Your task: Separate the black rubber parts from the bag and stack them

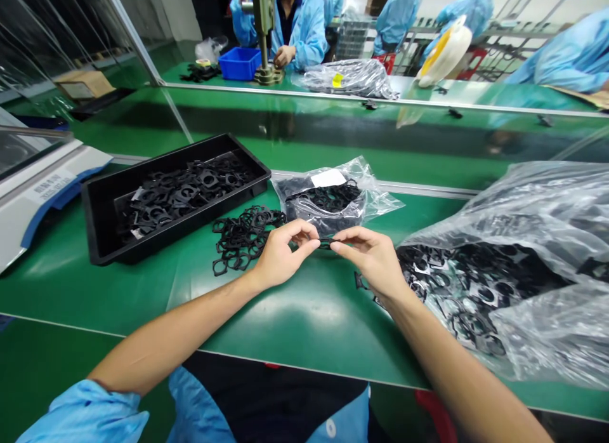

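The bench [304, 329] has a smooth, glossy green top that catches pale reflections near the front edge. On its left side sits a black tray [200, 213], set at a slant. Just right of the tray, a loose heap of black rings [242, 230] lies straight on the green surface. Behind the heap rests a small clear bag [316, 219]; a large clear bag [537, 205] spreads over the right side, its mouth facing left.
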`<state>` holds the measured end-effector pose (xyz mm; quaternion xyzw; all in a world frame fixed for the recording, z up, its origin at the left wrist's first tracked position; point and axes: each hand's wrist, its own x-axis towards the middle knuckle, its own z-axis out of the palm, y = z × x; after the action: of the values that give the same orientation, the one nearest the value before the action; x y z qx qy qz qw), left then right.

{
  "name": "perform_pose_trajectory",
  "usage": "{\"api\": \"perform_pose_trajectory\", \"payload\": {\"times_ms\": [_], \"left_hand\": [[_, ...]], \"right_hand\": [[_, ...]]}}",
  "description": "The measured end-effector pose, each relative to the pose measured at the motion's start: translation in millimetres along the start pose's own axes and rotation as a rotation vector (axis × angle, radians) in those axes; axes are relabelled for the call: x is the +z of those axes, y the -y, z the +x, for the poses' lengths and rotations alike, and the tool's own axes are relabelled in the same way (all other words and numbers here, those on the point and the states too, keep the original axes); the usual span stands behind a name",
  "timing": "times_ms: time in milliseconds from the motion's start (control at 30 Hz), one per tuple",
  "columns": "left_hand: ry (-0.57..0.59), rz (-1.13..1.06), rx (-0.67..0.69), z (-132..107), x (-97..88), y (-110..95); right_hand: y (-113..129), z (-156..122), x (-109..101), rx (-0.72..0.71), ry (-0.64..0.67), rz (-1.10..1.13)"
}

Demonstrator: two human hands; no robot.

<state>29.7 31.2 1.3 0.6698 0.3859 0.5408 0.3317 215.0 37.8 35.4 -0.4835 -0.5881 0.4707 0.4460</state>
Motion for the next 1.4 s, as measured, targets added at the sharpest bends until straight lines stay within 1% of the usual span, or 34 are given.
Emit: {"api": "perform_pose_trajectory", "payload": {"times_ms": [67, 133, 267, 367, 433, 467, 567, 600, 667, 767, 867, 1067, 1200, 1300, 1400], "left_hand": [[0.006, 0.023, 0.020, -0.4, -0.5, -0.2], [0.001, 0.032, 0.046, -0.4, -1.2, 0.9], [0.032, 0.113, 0.195, 0.0, -2.4, 3.4], [-0.004, 0.194, 0.287, 0.3, -3.1, 3.3], [-0.046, 0.213, 0.302, 0.9, -3.6, 2.6], [-0.057, 0.217, 0.295, 1.3, -3.8, 2.4], [-0.067, 0.214, 0.249, 2.3, -4.3, 2.0], [-0.069, 0.211, 0.237, 2.4, -4.4, 2.0], [-0.076, 0.207, 0.225, 2.4, -4.6, 2.0], [-0.089, 0.204, 0.224, 2.2, -5.0, 1.9], [-0.106, 0.203, 0.223, 2.3, -5.4, 1.6], [-0.105, 0.200, 0.221, 2.1, -4.2, 1.1], [-0.119, 0.167, 0.173, 0.6, -2.9, 2.3], [-0.117, 0.162, 0.143, 0.0, -2.5, 2.6], [-0.112, 0.176, 0.151, 0.5, -2.8, 1.8]], "right_hand": [[1.5, 0.9, 0.2, 0.055, 0.011, 0.064], [2.4, 1.8, 0.3, 0.138, 0.027, 0.166], [2.3, 3.8, -1.1, 0.310, 0.070, 0.362], [0.3, 4.3, -2.1, 0.339, 0.098, 0.373], [-1.6, 3.5, -1.4, 0.280, 0.109, 0.281], [-2.4, 2.7, -0.7, 0.214, 0.095, 0.202], [-3.3, -0.9, 1.7, -0.045, 0.023, -0.067], [-2.9, -2.3, 2.3, -0.115, 0.013, -0.121], [-1.1, -4.8, 3.1, -0.196, 0.029, -0.154], [2.1, -6.6, 3.2, -0.223, 0.061, -0.144], [4.1, -6.5, 3.3, -0.202, 0.076, -0.133], [1.8, -6.5, 3.4, -0.211, 0.045, -0.167], [-3.9, -6.1, 2.6, -0.229, 0.014, -0.197], [-6.8, -5.3, 2.5, -0.254, 0.021, -0.200], [-6.6, -5.1, 2.8, -0.293, 0.026, -0.202]]}}
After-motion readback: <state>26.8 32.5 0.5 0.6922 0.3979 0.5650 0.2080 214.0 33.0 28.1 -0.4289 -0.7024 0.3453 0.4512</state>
